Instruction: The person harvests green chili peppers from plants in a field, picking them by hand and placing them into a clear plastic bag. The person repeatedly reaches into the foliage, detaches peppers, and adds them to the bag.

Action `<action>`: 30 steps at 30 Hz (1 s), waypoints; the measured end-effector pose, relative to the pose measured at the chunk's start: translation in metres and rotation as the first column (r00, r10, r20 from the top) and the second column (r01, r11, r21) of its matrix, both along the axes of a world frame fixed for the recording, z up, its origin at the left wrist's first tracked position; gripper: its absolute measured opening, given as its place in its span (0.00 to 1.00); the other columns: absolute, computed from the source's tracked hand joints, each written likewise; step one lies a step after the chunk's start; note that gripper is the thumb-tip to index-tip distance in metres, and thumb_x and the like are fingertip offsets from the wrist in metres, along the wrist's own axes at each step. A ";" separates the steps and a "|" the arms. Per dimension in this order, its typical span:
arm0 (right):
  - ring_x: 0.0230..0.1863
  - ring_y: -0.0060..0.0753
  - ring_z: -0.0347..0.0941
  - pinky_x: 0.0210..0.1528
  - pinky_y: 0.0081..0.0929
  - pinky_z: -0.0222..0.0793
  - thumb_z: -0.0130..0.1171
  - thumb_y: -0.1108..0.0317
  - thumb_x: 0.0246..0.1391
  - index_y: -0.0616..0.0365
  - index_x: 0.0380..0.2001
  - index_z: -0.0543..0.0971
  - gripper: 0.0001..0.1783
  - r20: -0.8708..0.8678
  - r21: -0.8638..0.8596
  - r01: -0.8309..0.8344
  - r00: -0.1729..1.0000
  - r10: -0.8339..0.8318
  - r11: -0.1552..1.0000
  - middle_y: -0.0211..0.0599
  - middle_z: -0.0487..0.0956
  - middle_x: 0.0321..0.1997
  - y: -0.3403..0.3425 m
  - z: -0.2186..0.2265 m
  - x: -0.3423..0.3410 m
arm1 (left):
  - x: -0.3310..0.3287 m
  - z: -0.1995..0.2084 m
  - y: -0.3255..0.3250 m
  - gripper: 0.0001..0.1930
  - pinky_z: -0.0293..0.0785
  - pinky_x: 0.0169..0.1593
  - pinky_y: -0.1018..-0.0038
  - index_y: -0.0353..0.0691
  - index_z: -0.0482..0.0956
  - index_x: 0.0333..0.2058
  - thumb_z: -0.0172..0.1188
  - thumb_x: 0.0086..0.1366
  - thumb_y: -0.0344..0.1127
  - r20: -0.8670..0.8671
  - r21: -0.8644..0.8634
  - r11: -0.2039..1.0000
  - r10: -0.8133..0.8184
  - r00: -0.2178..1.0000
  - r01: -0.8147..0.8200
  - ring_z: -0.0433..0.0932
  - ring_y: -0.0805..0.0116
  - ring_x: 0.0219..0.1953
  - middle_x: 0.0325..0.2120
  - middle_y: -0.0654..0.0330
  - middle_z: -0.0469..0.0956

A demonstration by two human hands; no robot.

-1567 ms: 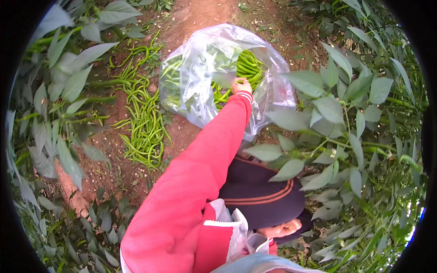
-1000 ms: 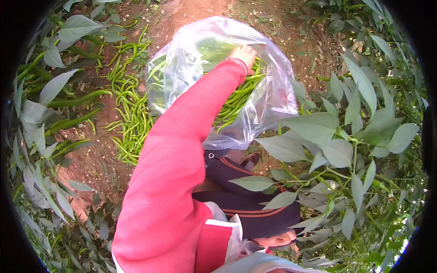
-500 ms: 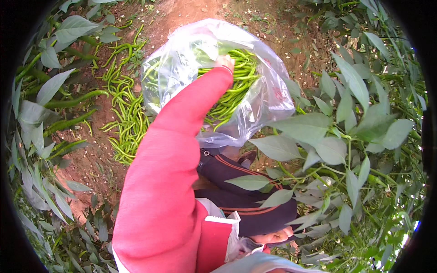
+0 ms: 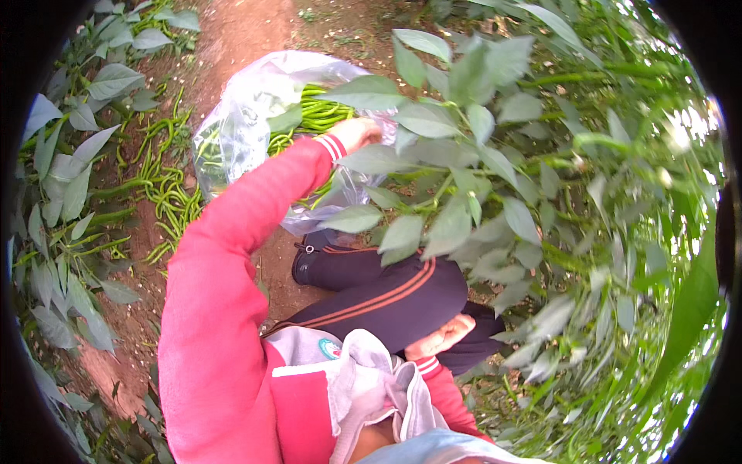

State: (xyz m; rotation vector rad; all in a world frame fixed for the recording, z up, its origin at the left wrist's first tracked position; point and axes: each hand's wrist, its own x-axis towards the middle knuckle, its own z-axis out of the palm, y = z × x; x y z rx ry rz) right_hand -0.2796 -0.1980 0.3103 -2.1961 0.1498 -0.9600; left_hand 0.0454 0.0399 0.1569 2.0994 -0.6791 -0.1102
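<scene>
A clear plastic bag (image 4: 232,116) stands wide-mouthed on the ground ahead, with many long green chili peppers (image 4: 325,112) inside. My left arm stretches across its mouth. The left hand (image 4: 359,133) is at the bag's right side, against the rim and close to pepper-plant leaves (image 4: 429,120). Its fingertips are partly hidden, so I cannot make out whether they grip anything. Low on the right, my right hand (image 4: 440,336) rests by my dark-trousered thigh (image 4: 386,309). Its fingers are curled together, and whatever may be inside them is hidden.
Loose green chilies (image 4: 166,189) lie in a long heap on the soil left of the bag. Pepper plants (image 4: 69,170) line the left side. Denser plants (image 4: 541,224) crowd the right, their leaves overhanging the bag's right edge. Bare soil (image 4: 247,27) runs ahead between the rows.
My left hand has moved off the chilies inside the bag to its right side. The view has shifted right, so the bag appears farther left and more of my right forearm shows.
</scene>
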 end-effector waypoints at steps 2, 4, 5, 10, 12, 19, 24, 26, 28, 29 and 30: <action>0.34 0.33 0.57 0.42 0.30 0.56 0.42 0.72 0.47 0.58 0.24 0.61 0.03 -0.010 0.008 -0.008 1.000 0.008 1.000 0.36 0.59 0.31 -0.001 0.004 -0.002 | -0.025 0.015 -0.035 0.20 0.73 0.53 0.68 0.37 0.75 0.51 0.55 0.58 0.27 0.158 -0.210 0.976 -0.022 0.987 0.055 0.77 0.60 0.50 0.47 0.55 0.77; 0.34 0.33 0.57 0.42 0.30 0.56 0.42 0.72 0.47 0.58 0.24 0.61 0.03 -0.021 0.026 0.004 1.000 -0.003 1.000 0.36 0.59 0.31 -0.005 0.008 -0.006 | -0.043 0.013 -0.058 0.21 0.70 0.58 0.69 0.37 0.71 0.56 0.54 0.64 0.30 0.187 -0.368 0.926 -0.015 0.982 0.084 0.76 0.64 0.52 0.50 0.56 0.77; 0.34 0.33 0.57 0.42 0.30 0.56 0.42 0.72 0.47 0.58 0.24 0.61 0.03 -0.034 0.030 0.002 0.999 -0.001 1.000 0.36 0.59 0.31 -0.008 0.010 -0.009 | -0.050 0.005 -0.065 0.22 0.69 0.59 0.69 0.37 0.69 0.57 0.53 0.65 0.29 -0.217 -0.621 0.782 -0.229 0.949 0.047 0.75 0.65 0.53 0.51 0.57 0.75; 0.34 0.39 0.57 0.41 0.32 0.58 0.39 0.79 0.46 0.62 0.26 0.60 0.02 -0.104 -0.088 -0.019 0.995 0.010 0.996 0.40 0.59 0.31 -0.029 0.021 -0.029 | -0.076 -0.064 -0.043 0.24 0.68 0.60 0.69 0.36 0.66 0.61 0.51 0.65 0.27 -0.342 -0.884 0.458 -0.492 0.801 -0.097 0.72 0.64 0.55 0.56 0.56 0.72; 0.32 0.40 0.57 0.40 0.34 0.59 0.40 0.80 0.46 0.64 0.27 0.61 0.03 -0.121 -0.100 0.008 0.993 -0.020 0.995 0.43 0.60 0.31 -0.036 0.026 -0.035 | -0.081 -0.084 -0.012 0.22 0.68 0.59 0.68 0.36 0.68 0.60 0.49 0.68 0.30 -0.321 -0.893 0.440 -0.467 0.824 -0.098 0.73 0.61 0.55 0.56 0.54 0.73; 0.35 0.41 0.69 0.39 0.34 0.68 0.51 0.85 0.41 0.61 0.31 0.71 0.11 -0.184 -0.058 -0.071 0.981 0.059 0.996 0.42 0.69 0.35 -0.060 0.047 -0.044 | -0.091 0.033 0.003 0.19 0.71 0.50 0.68 0.33 0.78 0.49 0.58 0.67 0.42 -0.314 -0.263 0.891 0.283 0.906 -0.369 0.78 0.62 0.44 0.42 0.51 0.81; 0.34 0.30 0.72 0.35 0.25 0.71 0.56 0.83 0.48 0.60 0.34 0.74 0.09 -0.214 0.032 -0.112 0.970 0.116 0.993 0.36 0.72 0.39 -0.086 0.075 -0.070 | -0.206 0.229 -0.051 0.17 0.76 0.41 0.65 0.32 0.76 0.44 0.65 0.60 0.37 0.190 0.384 0.906 0.111 0.976 -0.178 0.81 0.54 0.37 0.35 0.46 0.79; 0.34 0.30 0.73 0.34 0.25 0.71 0.59 0.83 0.48 0.61 0.33 0.75 0.08 -0.201 0.114 -0.077 0.975 0.099 0.991 0.35 0.73 0.36 -0.089 0.085 -0.082 | -0.245 0.287 -0.080 0.17 0.75 0.40 0.68 0.33 0.75 0.45 0.64 0.60 0.33 -0.044 0.316 0.942 -0.101 0.994 0.109 0.80 0.59 0.36 0.35 0.47 0.77; 0.32 0.32 0.74 0.33 0.25 0.71 0.61 0.81 0.50 0.62 0.32 0.76 0.06 -0.132 0.168 -0.072 0.987 0.095 0.983 0.37 0.74 0.34 -0.095 0.097 -0.094 | -0.270 0.325 -0.122 0.17 0.74 0.40 0.70 0.32 0.74 0.46 0.63 0.60 0.30 0.012 0.100 0.914 -0.397 0.918 0.394 0.78 0.60 0.36 0.36 0.49 0.75; 0.32 0.32 0.74 0.32 0.25 0.71 0.60 0.81 0.51 0.63 0.33 0.76 0.06 -0.109 0.169 -0.084 0.989 0.104 0.982 0.38 0.75 0.34 -0.097 0.102 -0.099 | -0.277 0.335 -0.143 0.16 0.74 0.40 0.70 0.31 0.74 0.46 0.62 0.59 0.29 0.106 -0.027 0.852 -0.517 0.849 0.522 0.77 0.59 0.35 0.36 0.50 0.73; 0.32 0.33 0.75 0.33 0.26 0.71 0.60 0.80 0.51 0.63 0.33 0.76 0.06 -0.080 0.131 -0.066 0.994 0.077 0.989 0.39 0.76 0.34 -0.099 0.109 -0.104 | -0.281 0.341 -0.169 0.17 0.73 0.42 0.70 0.30 0.72 0.48 0.61 0.60 0.27 0.169 -0.102 0.807 -0.562 0.810 0.581 0.77 0.58 0.36 0.37 0.50 0.73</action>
